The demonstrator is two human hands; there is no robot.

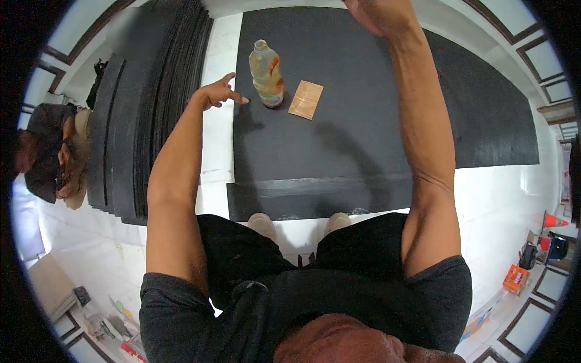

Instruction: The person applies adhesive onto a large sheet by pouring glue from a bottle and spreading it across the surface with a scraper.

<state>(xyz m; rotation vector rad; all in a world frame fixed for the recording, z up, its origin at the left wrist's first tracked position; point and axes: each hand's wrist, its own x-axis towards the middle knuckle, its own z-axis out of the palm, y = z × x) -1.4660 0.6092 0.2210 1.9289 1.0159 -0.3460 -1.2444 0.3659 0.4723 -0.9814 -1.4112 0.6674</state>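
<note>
My left hand [219,94] is held just left of a bottle, with thumb and fingers spread and nothing in them. The clear plastic bottle [265,75] stands upright on a black sheet [357,115], with orange-red patches on its side and a darker bottom; no cap shows on it. Right of the bottle lies a flat tan rectangular piece [307,100], its material unclear. My right hand [380,15] reaches past the far right of the sheet. Its fingers are cut off by the top of the picture, so what it holds, if anything, is hidden.
A tall stack of black sheets [130,133] rises at my left, with another person [60,154] beyond it. A second black sheet [490,109] lies at the right on the white floor [490,206]. An orange box [516,279] and a traffic cone [554,221] stand far right.
</note>
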